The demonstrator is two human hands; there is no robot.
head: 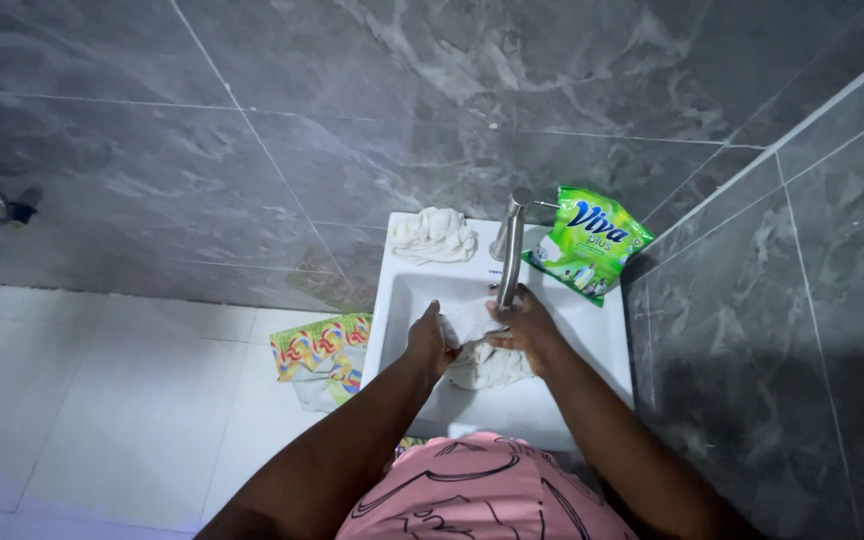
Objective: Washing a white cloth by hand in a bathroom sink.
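A wet white cloth [484, 365] lies bunched in the white square sink [592, 345]. My left hand [429, 340] grips its left end and my right hand [524, 325] grips the top right part, both inside the basin under the steel tap [510, 250]. A second white cloth [433, 236], wrung into a twisted lump, rests on the sink's back left corner. A green detergent packet [588, 243] leans on the back right corner against the wall.
Grey marble-look tiles cover the walls behind and to the right. A colourful patterned cloth [324, 355] lies on the pale tiled floor left of the sink. My pink shirt [482, 490] fills the lower edge.
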